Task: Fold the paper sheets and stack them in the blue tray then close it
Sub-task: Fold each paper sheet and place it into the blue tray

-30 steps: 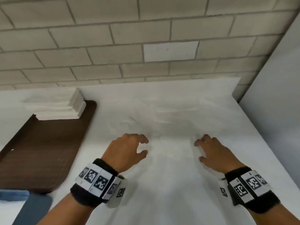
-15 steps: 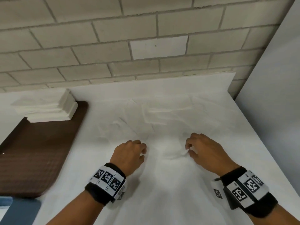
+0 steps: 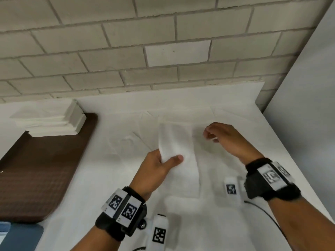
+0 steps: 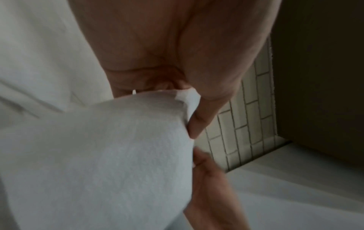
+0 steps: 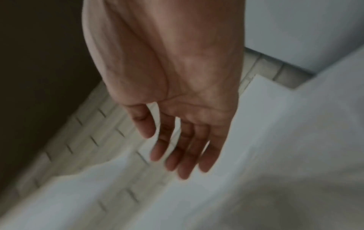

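My left hand [image 3: 170, 159] pinches the lower edge of a white paper sheet [image 3: 176, 142] between thumb and fingers and holds it up off the table. The left wrist view shows the sheet [image 4: 108, 155] draped over the fingers of that hand [image 4: 189, 99]. To the right of the sheet hovers my right hand [image 3: 210, 133]; in its wrist view the fingers [image 5: 177, 147] hang relaxed and hold nothing. More white sheets [image 3: 137, 140] lie flat and faint on the white table. A corner of the blue tray [image 3: 18, 238] shows at the bottom left.
A brown mat [image 3: 36, 178] lies at the left with a stack of folded white paper [image 3: 50, 122] at its far end. A brick wall [image 3: 163, 51] runs along the back and a grey panel [image 3: 308, 105] closes off the right side.
Both hands were low on the sheets on the table. My left hand has since lifted one sheet by its edge, and my right hand has let go and moved up and away to the right.
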Tool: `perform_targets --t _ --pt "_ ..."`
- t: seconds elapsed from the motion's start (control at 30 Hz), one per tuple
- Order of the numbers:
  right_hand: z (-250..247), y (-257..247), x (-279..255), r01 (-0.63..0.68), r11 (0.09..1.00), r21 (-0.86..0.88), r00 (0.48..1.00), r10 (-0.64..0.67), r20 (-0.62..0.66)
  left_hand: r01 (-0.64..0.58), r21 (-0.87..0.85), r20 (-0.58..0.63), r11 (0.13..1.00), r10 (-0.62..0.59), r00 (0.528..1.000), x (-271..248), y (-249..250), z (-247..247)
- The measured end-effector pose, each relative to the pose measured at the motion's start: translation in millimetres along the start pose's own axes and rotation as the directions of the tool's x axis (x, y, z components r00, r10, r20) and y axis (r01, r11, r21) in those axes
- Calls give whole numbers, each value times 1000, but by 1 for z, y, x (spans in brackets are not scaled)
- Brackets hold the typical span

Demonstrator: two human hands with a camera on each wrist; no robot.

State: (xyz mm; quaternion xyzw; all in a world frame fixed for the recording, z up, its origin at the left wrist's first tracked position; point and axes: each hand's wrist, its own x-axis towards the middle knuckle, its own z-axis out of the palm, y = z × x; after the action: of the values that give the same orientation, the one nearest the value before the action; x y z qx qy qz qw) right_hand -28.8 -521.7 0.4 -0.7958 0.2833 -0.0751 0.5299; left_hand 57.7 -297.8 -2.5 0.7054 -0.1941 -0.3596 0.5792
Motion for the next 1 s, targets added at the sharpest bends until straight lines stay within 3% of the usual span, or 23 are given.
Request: perform_targets --t 0.03,0.1,0.2,0.3,0.4,0.53,0.6,0.67,0.7,0.8,0.87,0.93,1.0 --pt "-4 14 15 -56 966 -252 998 46 -45 31 -24 -24 999 -31 999 -1 -5 -6" --pt "-8 40 35 -120 791 -600 992 116 -45 91 -74 -50 993 -95 994 -6 -15 -17" --pt "-4 58 47 -68 676 -734 995 100 0 170 -135 -65 976 -180 981 -10 -25 -29" --pt "-2 60 51 -30 700 -714 1000 26 -16 206 -190 -70 960 -223 972 -10 -30 -32" --pt "-4 55 48 -50 680 -731 999 32 -39 237 -252 -69 938 -262 963 -7 -30 -28" --pt "-7 23 15 -67 673 -736 991 -42 -129 264 -336 -50 904 -297 954 -1 -30 -18" --pt "12 3 -20 78 690 -720 966 -230 -116 267 -390 -5 881 -292 957 0 -24 -8" --pt "46 -16 -62 282 685 -672 929 -371 11 277 -433 73 858 -273 959 -2 -18 0" --pt "64 -22 -79 351 675 -649 919 -382 100 267 -440 93 857 -252 963 -3 -17 3" --pt "92 -25 -109 396 788 -473 918 -322 231 146 -397 -10 906 -164 986 -11 -24 -2" --pt "91 -26 -113 325 914 -244 945 -307 110 89 -346 -86 934 -126 988 -20 -33 -13" --pt "92 -23 -108 260 956 -134 964 -266 -28 56 -337 -122 940 -103 987 -31 -38 -22" --pt "102 -19 -100 151 986 -66 987 -147 72 19 -337 -132 941 -67 989 -42 -40 -28"
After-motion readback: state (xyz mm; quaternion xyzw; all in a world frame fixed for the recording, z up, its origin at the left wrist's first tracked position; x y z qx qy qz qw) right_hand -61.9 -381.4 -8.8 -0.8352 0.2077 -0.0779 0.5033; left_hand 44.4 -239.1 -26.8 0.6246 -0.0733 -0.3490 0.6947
